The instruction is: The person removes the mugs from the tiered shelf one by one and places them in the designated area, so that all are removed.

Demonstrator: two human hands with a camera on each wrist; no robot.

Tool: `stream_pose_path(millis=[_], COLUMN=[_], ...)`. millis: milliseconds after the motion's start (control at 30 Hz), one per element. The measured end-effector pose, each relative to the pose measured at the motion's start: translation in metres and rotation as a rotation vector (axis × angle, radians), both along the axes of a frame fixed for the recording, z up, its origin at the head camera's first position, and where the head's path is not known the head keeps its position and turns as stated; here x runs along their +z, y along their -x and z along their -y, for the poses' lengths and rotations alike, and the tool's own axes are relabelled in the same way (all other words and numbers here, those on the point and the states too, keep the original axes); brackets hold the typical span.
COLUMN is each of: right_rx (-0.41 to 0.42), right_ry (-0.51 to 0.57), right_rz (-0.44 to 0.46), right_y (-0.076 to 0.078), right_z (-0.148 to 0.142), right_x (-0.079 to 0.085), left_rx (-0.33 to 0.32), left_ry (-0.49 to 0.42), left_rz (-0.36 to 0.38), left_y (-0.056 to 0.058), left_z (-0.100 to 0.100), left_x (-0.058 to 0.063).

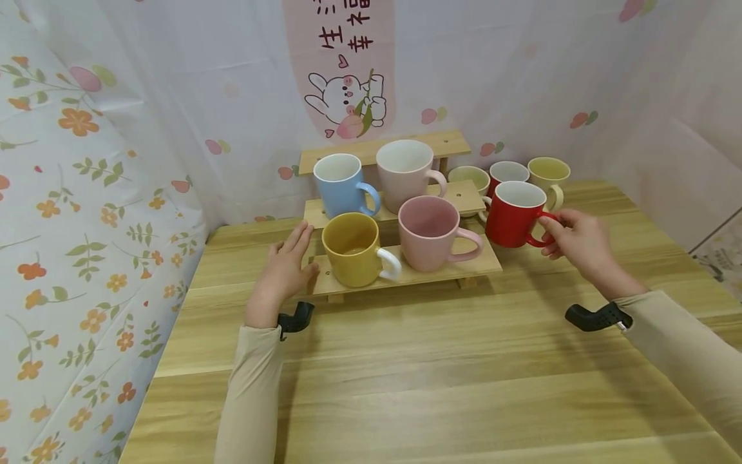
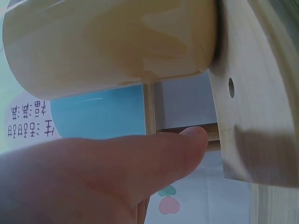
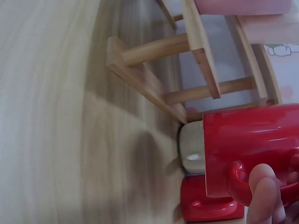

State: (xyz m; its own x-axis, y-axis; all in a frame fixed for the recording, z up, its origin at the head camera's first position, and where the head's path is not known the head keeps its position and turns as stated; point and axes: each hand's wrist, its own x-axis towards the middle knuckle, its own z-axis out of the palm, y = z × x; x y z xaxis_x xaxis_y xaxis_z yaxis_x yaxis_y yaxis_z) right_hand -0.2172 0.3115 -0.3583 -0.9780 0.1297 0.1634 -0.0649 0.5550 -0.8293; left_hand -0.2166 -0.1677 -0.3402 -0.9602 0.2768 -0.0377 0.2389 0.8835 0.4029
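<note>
My right hand (image 1: 580, 241) pinches the handle of a red mug (image 1: 513, 219), white inside, raised above the table to the right of a tiered wooden rack (image 1: 411, 274). In the right wrist view the red mug (image 3: 252, 144) appears close up, fingers at its handle. At the rack's left end is my left hand (image 1: 284, 270), its fingers extended beside the tiers and holding no mug. A mustard mug (image 1: 350, 258) with a white handle and a pink mug (image 1: 429, 238) stand on the lowest tier. Behind them are a blue mug (image 1: 341, 190) and a pale pink mug (image 1: 404, 177).
Behind the held mug, on the table (image 1: 440, 386), stand a cream-green mug (image 1: 466, 175), a second red mug (image 3: 205, 198) and a yellow mug (image 1: 547, 173). The rack's top tier (image 1: 455, 143) bears no mugs. A printed curtain (image 1: 232, 96) hangs behind.
</note>
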Motion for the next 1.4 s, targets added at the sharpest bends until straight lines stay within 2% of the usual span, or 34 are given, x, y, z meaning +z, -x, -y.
stream_pose_path(millis=[133,300,600,900,1167,1400], right_rx=[0.037,0.060,0.053,0.063,0.039,0.017], right_ry=[0.000,-0.012,-0.046,-0.002,0.082,0.114], right_rz=[0.003,0.010,0.018,0.019,0.070,0.084], right_y=[0.003,0.003,0.003,0.013,0.017,0.023], right_z=[0.002,0.006,0.012,0.022,0.031,0.041], right_x=[-0.005,-0.015,-0.031,-0.040,-0.044,-0.047], left_rx=[0.008,0.015,0.009,0.010,0.015,0.025], left_ry=[0.002,-0.002,-0.008,-0.011,-0.007,-0.015], left_rz=[-0.011,0.010,-0.003,-0.005,-0.006,-0.001], left_y=[0.001,-0.001,-0.004,-0.003,-0.002,-0.002], left_z=[0.001,0.000,-0.002,-0.002,-0.003,-0.001], left_x=[0.003,0.004,-0.001,0.001,0.000,-0.001])
